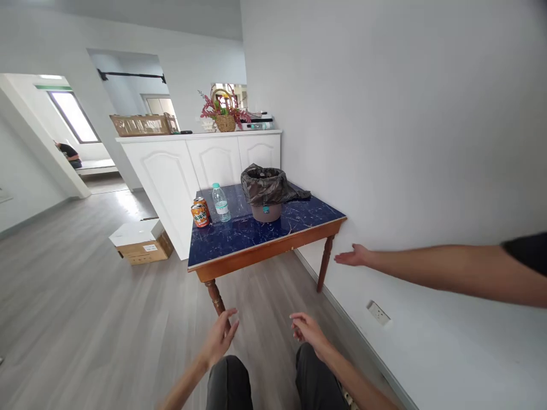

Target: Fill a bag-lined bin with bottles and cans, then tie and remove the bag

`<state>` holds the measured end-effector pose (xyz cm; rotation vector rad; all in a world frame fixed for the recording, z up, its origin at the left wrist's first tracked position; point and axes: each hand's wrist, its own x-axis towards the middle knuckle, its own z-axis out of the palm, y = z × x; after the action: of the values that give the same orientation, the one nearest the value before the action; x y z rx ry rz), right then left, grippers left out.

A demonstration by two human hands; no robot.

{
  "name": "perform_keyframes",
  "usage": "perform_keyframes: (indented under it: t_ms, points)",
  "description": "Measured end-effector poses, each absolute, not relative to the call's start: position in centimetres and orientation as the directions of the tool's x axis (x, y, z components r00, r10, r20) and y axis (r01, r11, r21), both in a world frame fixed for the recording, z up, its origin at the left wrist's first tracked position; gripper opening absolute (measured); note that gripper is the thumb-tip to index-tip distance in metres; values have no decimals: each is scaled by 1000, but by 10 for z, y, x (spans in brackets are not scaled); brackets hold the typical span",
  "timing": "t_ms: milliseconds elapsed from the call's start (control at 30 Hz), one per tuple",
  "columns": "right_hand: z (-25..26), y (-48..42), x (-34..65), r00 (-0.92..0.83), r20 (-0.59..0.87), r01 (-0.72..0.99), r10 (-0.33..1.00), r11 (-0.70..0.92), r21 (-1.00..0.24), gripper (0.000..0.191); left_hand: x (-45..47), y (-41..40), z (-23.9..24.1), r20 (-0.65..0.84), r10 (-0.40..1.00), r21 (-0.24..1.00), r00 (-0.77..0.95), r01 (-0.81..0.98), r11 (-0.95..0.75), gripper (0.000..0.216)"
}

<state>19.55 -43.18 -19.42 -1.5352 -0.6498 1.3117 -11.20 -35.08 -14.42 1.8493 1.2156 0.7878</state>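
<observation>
My left hand (219,338) hangs in the air above my left knee, thumb and fingers apart, holding nothing. Over my right knee, my right hand (309,331) is also free, its fingers loosely bent and apart. Both are in front of a wooden table (239,263) with a dark blue marbled top and touch nothing on it. On that table stand two orange drink cans (200,216), a clear plastic bottle (221,204) with a teal cap, and a small bin (267,213) lined with a black plastic bag (261,189). The bag's loose end trails to the right.
Another person's hand (354,255) reaches in from the right, palm open, beside the table's right leg. A white cabinet (164,171) behind carries a flower basket (225,122). A cardboard box (145,250) lies on the floor at left. A person (69,154) sits in the far room.
</observation>
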Motion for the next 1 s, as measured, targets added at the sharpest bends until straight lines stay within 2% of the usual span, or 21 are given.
perform_keyframes:
  t_ms: [167,333,633,1000]
  points:
    - [-200,-426,199,239,-435,-223,868,-386,-895,13,-114,-357,-143,15,958,903,285,407,-135,64]
    - [-205,-406,201,208,-451,-202,868,-413,-888,25,-110,-353,-139,-48,972,942,231,333,-32,65]
    - [-213,-391,196,171,-483,-168,859,-458,-873,29,-115,-350,-158,-110,972,968,205,246,58,77]
    - [-198,-391,205,229,-442,-198,867,-402,-894,18,-130,-348,-178,-156,975,977,158,167,129,70]
